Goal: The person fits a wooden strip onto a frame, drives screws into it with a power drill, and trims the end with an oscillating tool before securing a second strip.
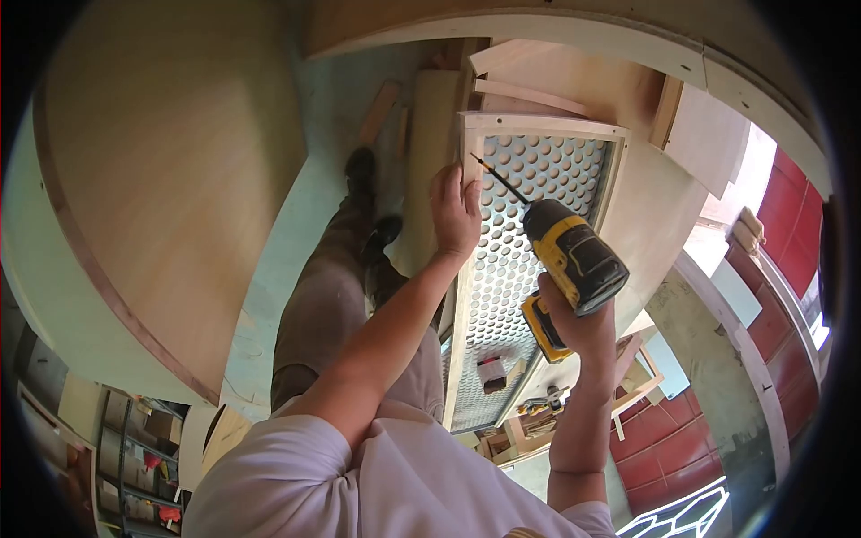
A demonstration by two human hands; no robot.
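My right hand (583,325) is wrapped around the grip of a yellow and black cordless drill (565,247), its battery showing below. A long thin bit (504,183) points up and left from the drill, its tip close to the left side of a pale wooden frame (547,125) near the top corner. Inside that frame lies a grey perforated metal sheet (578,175) with round holes. My left hand (457,215) grips the frame's left side just below the bit tip, fingers around the strip.
Wood strips (529,96) lie beyond the frame's top end. A small dark and white block (491,373) rests on the sheet's near part. To the left stands a large curved plywood panel (170,179); a curved wooden band (538,29) crosses the top. Red panels (664,439) are at right.
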